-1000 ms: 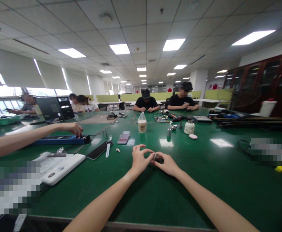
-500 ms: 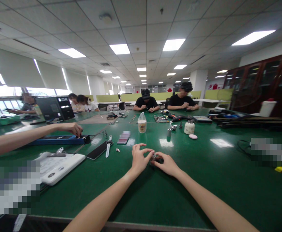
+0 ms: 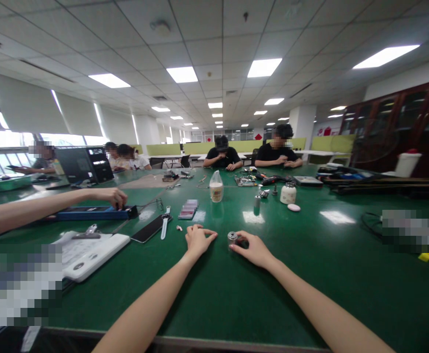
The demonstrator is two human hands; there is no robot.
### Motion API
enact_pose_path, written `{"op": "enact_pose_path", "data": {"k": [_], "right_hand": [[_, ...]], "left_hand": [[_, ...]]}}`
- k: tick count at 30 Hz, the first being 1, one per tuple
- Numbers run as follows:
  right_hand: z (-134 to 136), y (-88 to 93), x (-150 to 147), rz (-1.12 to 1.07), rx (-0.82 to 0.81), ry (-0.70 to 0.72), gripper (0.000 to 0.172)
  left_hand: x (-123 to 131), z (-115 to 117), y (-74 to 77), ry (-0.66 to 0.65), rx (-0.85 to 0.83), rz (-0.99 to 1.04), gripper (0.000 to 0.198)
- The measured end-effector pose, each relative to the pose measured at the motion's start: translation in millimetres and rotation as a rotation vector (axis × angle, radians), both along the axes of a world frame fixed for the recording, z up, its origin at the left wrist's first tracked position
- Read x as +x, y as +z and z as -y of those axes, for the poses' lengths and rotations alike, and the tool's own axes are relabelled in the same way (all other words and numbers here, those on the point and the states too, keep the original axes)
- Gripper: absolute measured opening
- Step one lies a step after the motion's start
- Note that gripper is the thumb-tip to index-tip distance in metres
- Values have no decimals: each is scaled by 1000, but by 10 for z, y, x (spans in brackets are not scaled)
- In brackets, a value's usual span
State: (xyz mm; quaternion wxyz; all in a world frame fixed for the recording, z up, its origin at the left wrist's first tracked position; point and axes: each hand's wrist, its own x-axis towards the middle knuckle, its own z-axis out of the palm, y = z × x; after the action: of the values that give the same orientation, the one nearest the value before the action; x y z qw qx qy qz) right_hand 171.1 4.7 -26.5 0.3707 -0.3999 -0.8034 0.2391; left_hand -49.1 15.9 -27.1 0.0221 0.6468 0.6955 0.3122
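Observation:
My right hand rests on the green table with its fingers closed around a small silver cylindrical part, which stands at the fingertips. My left hand lies on the table a short way to the left of that part, apart from it. Its thumb and forefinger are pinched together; whether anything is between them I cannot tell.
A phone, a white watch and a tiny white piece lie ahead to the left. A white clipboard is at the left. A co-worker's arm reaches to a blue box. Bottles stand beyond.
My left hand has let go of the silver part and moved left and down onto the table. My right hand stays on the part.

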Motion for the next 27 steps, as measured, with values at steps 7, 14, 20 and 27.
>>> {"op": "enact_pose_path", "data": {"k": [7, 14, 20, 27], "right_hand": [[-4, 2, 1, -4, -10, 5, 33], [6, 8, 4, -4, -13, 5, 34], [17, 26, 0, 1, -9, 6, 33], [-9, -5, -2, -1, -6, 12, 33]], "left_hand": [[60, 38, 2, -5, 25, -20, 31], [80, 73, 19, -4, 29, -12, 20], [88, 60, 13, -14, 55, 1, 18], [128, 70, 34, -58, 105, 52, 19]]}}
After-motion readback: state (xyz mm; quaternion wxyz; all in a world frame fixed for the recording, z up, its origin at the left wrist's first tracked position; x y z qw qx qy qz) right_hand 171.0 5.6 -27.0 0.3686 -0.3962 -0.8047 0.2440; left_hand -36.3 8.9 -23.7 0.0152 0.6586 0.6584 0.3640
